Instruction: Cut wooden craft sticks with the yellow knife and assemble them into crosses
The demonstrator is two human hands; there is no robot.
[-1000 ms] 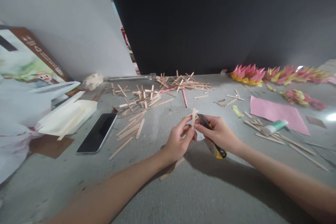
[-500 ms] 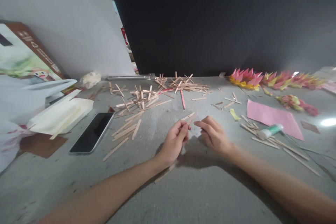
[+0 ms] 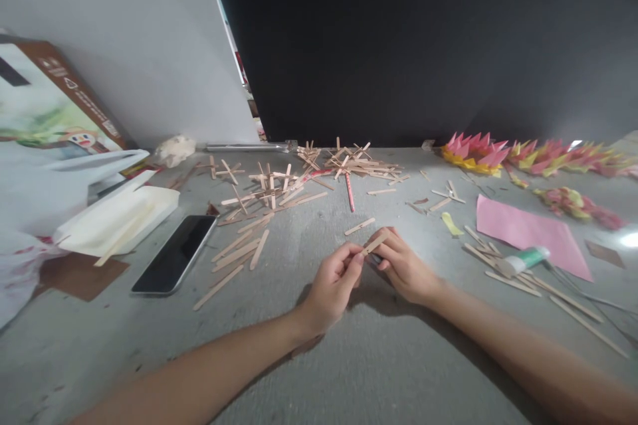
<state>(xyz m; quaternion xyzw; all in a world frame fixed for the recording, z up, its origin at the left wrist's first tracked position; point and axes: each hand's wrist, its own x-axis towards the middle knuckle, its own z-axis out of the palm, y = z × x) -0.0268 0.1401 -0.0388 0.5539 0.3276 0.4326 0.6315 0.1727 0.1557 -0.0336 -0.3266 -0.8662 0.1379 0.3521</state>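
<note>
PLACE: craft work surface [image 3: 319, 378] | SIGNS: loose wooden sticks [image 3: 259, 250], pink paper [image 3: 533, 236], paper decorations [image 3: 473, 149]

Illegible lettering [image 3: 94, 107] on brown-edged box [image 3: 44, 103]

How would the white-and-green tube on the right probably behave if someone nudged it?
The tube looks apt to roll, being rounded and lying on its side. The wooden sticks around it might check or deflect that roll. Its smooth, shiny surface suggests it could feel slightly slippery; how full it is can't be seen.
</note>
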